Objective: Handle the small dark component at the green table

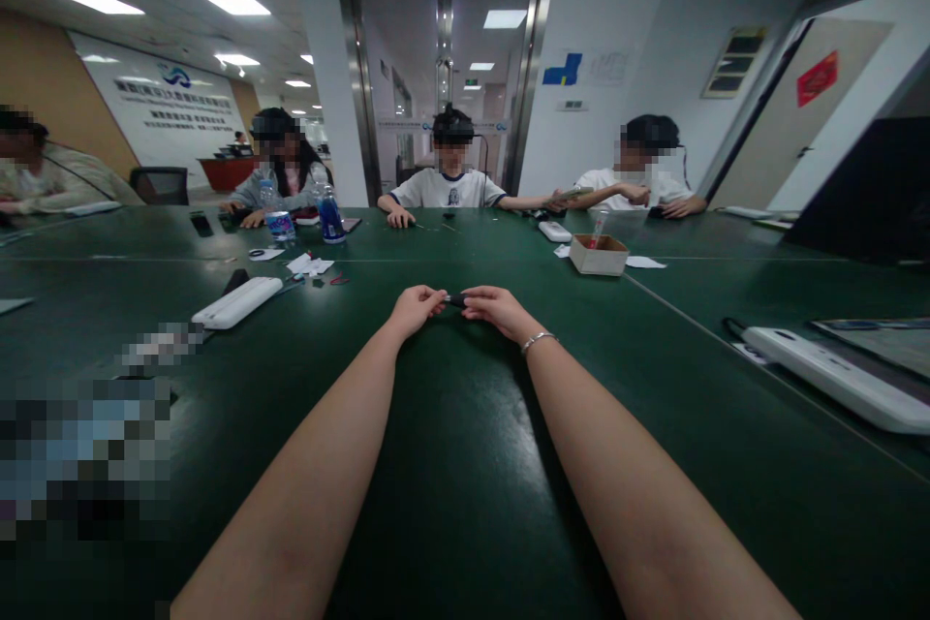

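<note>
Both arms reach out over the green table [465, 465]. Between my hands is a small, dark, stick-like object [455, 300] with a lighter, silvery part near its left end; its exact kind is too small to make out. My left hand [418, 310] pinches the left end with thumb and forefinger. From the other side, my right hand [498, 310] closes its fingers on the dark right end. A silver bracelet [539, 341] circles my right wrist. The fingers partly hide both ends of the object.
Beyond my left hand lie a white elongated device [238, 303], paper scraps [309, 264] and red-handled scissors [339, 280]. An open box [599, 255] stands far right, and a white power strip-like device [835, 378] lies nearer. Several people sit around the table; bottles [331, 216] stand before one.
</note>
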`<state>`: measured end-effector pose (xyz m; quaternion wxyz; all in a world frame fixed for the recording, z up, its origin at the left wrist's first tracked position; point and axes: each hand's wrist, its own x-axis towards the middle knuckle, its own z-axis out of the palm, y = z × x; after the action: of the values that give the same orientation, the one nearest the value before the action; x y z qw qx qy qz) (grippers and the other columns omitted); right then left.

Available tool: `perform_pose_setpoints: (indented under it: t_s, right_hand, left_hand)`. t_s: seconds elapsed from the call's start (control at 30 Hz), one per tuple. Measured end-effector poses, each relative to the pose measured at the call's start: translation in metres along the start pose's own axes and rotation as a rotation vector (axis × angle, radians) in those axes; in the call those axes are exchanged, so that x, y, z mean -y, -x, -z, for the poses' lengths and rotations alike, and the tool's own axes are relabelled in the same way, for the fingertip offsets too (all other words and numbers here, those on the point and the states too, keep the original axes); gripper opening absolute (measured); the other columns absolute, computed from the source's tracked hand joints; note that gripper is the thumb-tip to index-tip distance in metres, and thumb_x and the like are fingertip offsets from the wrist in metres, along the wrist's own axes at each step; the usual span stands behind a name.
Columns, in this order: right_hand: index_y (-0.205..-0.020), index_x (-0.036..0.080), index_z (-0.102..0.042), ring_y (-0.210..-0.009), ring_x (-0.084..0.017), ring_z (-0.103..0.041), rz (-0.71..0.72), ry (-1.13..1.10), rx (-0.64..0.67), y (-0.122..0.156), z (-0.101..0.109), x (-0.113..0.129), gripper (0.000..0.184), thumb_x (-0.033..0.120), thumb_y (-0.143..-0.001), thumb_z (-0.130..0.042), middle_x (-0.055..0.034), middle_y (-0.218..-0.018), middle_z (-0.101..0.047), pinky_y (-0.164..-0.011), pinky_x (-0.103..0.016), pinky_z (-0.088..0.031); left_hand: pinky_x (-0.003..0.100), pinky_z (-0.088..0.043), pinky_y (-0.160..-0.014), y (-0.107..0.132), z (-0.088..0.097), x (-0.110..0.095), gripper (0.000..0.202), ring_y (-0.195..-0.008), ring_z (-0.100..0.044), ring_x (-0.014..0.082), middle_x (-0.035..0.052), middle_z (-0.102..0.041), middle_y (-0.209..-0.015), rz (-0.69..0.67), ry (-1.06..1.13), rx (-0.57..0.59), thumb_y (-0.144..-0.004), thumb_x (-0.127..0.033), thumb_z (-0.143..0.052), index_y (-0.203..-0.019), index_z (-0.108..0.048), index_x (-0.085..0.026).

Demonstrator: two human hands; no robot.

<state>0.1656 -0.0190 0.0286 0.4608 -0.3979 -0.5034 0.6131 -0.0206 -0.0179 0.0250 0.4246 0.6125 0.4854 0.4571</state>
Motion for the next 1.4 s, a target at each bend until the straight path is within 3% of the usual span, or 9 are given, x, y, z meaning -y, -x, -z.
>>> perform_pose_setpoints:
  t_s: [0.47, 0.93, 1.2, 1.4]
  right_hand:
    - [-0.096, 0.009, -0.064, -0.064, -0.012, -0.065, 0.037, 0.013, 0.064, 0.001, 0.003, -0.001, 0.022, -0.003, -0.078, -0.062, -0.0067, -0.077, -0.067, -0.061, -0.017, -0.057]
    - [-0.097, 0.014, -0.065, -0.071, -0.012, -0.064, 0.087, 0.040, 0.160, 0.002, 0.005, -0.002, 0.030, -0.002, -0.071, -0.066, -0.0044, -0.086, -0.065, -0.062, -0.018, -0.055]
    - [-0.098, 0.013, -0.064, -0.074, -0.013, -0.065, 0.114, 0.083, 0.170, 0.002, 0.007, -0.003, 0.032, 0.000, -0.070, -0.069, -0.0056, -0.091, -0.065, -0.063, -0.019, -0.055]
    - [-0.096, 0.013, -0.064, -0.074, -0.012, -0.065, 0.105, 0.075, 0.165, 0.004, 0.005, -0.001, 0.031, -0.001, -0.069, -0.069, -0.0045, -0.090, -0.065, -0.061, -0.018, -0.056]
  left_hand:
    - [0.025, -0.040, -0.055, -0.004, 0.003, 0.006, 0.045, -0.055, -0.053, 0.0118, 0.0038, -0.061, -0.063, -0.018, -0.095, 0.029, -0.076, -0.058, -0.055, -0.071, -0.058, -0.013]
    - [0.026, -0.038, -0.055, -0.008, 0.005, 0.017, 0.052, -0.047, -0.051, 0.0124, 0.0019, -0.057, -0.052, -0.058, -0.307, 0.047, -0.085, -0.055, -0.034, -0.057, -0.053, -0.017]
    - [0.026, -0.034, -0.050, -0.014, 0.008, 0.021, 0.053, -0.043, -0.044, 0.0120, 0.0003, -0.050, -0.048, -0.033, -0.321, 0.073, -0.084, -0.058, -0.033, -0.053, -0.049, -0.018]
    - [0.026, -0.035, -0.052, -0.008, 0.007, 0.014, 0.053, -0.045, -0.046, 0.0120, 0.0009, -0.053, -0.050, -0.024, -0.298, 0.057, -0.084, -0.058, -0.034, -0.053, -0.050, -0.018]
